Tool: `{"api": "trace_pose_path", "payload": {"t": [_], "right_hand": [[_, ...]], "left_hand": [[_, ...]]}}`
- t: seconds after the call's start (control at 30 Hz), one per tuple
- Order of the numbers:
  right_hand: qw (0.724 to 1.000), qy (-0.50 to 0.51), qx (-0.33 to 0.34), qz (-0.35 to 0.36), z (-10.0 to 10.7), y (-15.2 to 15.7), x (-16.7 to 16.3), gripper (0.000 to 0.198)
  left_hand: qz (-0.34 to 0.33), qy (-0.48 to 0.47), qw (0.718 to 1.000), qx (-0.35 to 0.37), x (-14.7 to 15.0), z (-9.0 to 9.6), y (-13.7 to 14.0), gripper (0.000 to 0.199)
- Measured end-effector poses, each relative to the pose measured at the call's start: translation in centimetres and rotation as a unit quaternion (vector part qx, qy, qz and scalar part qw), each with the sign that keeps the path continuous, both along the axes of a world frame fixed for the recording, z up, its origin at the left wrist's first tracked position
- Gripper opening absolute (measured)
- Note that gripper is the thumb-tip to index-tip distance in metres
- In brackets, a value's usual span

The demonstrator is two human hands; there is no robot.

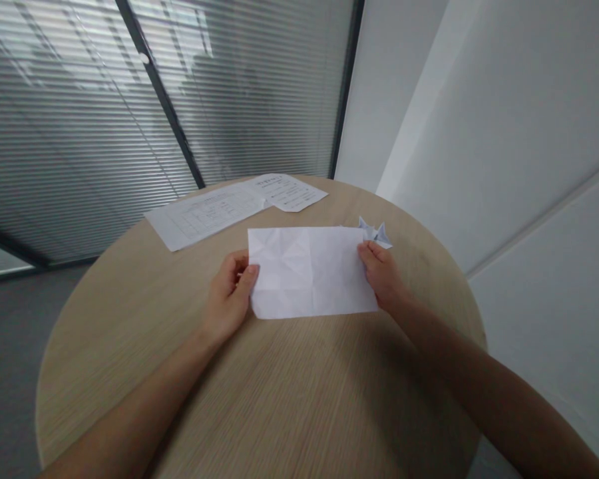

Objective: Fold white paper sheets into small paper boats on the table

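Note:
A white sheet of paper [312, 273], marked with fold creases, is stretched between my two hands above the table. My left hand [232, 289] pinches its left edge, thumb in front and fingers behind. At the opposite edge my right hand [381, 271] grips the sheet near its upper right corner, the thumb on the near face. Just beyond that hand lies a folded paper piece [376, 234] with pointed tips, partly hidden by the sheet and fingers.
The round wooden table [299, 386] fills the lower view. Printed sheets [214, 213] lie at its far left edge, one overlapping another. Behind them stands a glass partition with blinds [259, 86]; a white wall [529, 133] rises close on the right.

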State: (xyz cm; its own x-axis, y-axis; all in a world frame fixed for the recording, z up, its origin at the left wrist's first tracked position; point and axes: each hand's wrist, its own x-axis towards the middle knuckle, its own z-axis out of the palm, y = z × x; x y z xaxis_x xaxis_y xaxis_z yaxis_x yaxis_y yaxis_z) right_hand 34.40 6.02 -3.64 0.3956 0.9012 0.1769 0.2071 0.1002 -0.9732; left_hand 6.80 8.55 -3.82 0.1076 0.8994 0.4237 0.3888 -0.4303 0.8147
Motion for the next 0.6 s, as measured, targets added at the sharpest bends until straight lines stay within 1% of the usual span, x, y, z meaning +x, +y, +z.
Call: {"api": "trace_pose_path", "payload": {"t": [0.03,0.07,0.1,0.17,0.23,0.27,0.3,0.37,0.43,0.47,0.53,0.6], "right_hand": [[1.000,-0.001,-0.003,-0.001,0.1,0.0,0.1,0.034],[1.000,-0.001,-0.005,-0.001,0.1,0.0,0.2,0.034],[1.000,0.001,-0.006,0.001,0.1,0.0,0.2,0.034],[1.000,0.008,-0.004,0.002,0.1,0.0,0.1,0.033],[1.000,0.016,-0.008,0.005,0.0,0.0,0.0,0.033],[1.000,0.020,-0.013,0.007,0.0,0.0,-0.1,0.033],[1.000,0.023,-0.018,0.010,-0.1,0.0,-0.2,0.034],[0.999,0.032,-0.024,0.021,-0.2,0.0,-0.4,0.034],[0.998,0.051,-0.022,0.034,-0.3,-0.1,-0.7,0.035],[0.997,0.067,-0.019,0.044,-0.4,-0.1,-0.8,0.035],[0.991,0.117,-0.018,0.068,-0.5,-0.2,-1.2,0.037],[0.981,0.168,-0.018,0.095,-0.7,-0.2,-1.6,0.040]], "left_hand": [[-0.006,0.037,0.998,0.059,-0.3,0.3,-0.2,0.043],[-0.014,0.076,0.989,0.124,-0.6,0.7,-0.4,0.052],[-0.027,0.121,0.974,0.190,-0.9,1.1,-0.6,0.061],[-0.074,0.207,0.928,0.300,-0.9,1.7,-1.3,0.076],[-0.117,0.274,0.888,0.350,-0.5,1.9,-1.9,0.084],[-0.129,0.304,0.874,0.357,-0.1,1.8,-2.1,0.083],[-0.137,0.328,0.863,0.358,0.3,1.6,-2.3,0.076],[-0.151,0.346,0.851,0.366,0.9,1.2,-2.3,0.052],[-0.150,0.329,0.855,0.373,1.2,1.0,-2.3,0.033],[-0.140,0.312,0.864,0.371,1.3,1.1,-2.3,0.029],[-0.105,0.276,0.896,0.331,1.3,1.4,-2.5,0.028],[-0.069,0.236,0.938,0.246,1.4,1.9,-2.7,0.029]]}}
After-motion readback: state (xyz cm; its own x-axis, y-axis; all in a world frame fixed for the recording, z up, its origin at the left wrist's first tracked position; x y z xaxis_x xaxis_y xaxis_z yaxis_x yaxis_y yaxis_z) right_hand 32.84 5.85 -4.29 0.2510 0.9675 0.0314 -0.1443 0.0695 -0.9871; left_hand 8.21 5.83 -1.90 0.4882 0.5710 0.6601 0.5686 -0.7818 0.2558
